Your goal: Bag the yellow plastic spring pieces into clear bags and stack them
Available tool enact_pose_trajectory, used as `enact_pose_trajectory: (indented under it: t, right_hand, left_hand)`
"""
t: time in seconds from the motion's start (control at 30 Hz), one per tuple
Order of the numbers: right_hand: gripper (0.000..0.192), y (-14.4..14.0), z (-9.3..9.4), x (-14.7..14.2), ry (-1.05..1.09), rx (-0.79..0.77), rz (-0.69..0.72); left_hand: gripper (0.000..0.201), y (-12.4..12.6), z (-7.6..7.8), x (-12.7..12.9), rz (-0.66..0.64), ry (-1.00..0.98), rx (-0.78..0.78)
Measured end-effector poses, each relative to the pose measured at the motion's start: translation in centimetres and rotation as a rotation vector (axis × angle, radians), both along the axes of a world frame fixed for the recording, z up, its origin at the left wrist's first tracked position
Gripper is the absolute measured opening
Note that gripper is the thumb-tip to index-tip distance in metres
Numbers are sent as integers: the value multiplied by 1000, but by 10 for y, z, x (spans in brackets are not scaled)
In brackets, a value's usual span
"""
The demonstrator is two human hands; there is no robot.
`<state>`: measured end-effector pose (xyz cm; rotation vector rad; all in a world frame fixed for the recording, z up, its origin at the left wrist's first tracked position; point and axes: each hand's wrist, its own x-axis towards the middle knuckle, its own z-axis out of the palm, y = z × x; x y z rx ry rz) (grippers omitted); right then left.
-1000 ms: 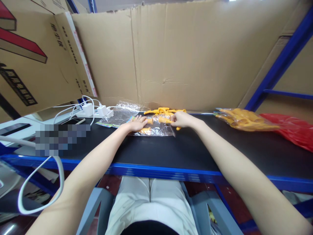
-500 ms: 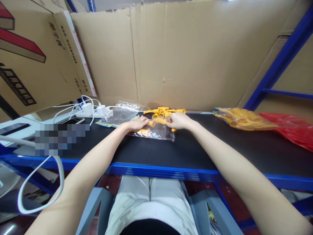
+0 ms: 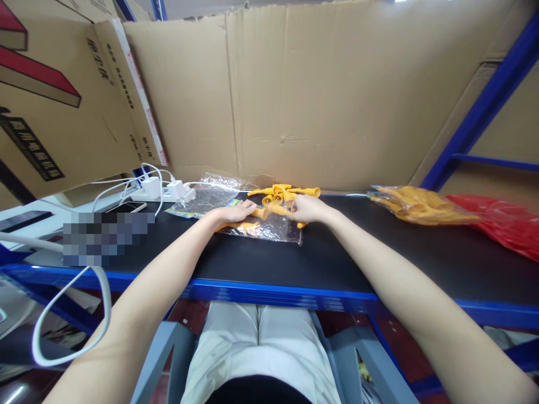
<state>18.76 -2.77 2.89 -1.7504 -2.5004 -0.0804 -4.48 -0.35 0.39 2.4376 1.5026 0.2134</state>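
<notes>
From the head camera, your left hand (image 3: 231,214) lies flat, fingers stretched out, pressing on the clear plastic bag (image 3: 269,227), with a yellow plastic piece (image 3: 260,213) at its fingertips. Your right hand (image 3: 306,208) is curled shut around another yellow piece (image 3: 278,209), whose free end points toward your left hand. The bag lies beneath and between both hands on the black tabletop (image 3: 337,258). Just beyond your hands sits a loose heap of yellow pieces (image 3: 283,193). Well off to the right of your right hand lies a filled bag of yellow parts (image 3: 421,205).
</notes>
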Motion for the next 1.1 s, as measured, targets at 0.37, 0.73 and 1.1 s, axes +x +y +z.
enact_pose_trajectory:
  t: [0.37,0.73,1.1]
  right_hand:
    - [25,-4,-8,-9,1,102,97]
    - [22,5,-25,-12,216,216,44]
    - [22,22,-40,-12,1213,-212,-67]
  left_hand:
    - [55,1,-1,-1,-15,-138,-62]
    - [66,14,-14,-5,164,-301,-81]
    - [64,8,-8,1,126,-229,-19]
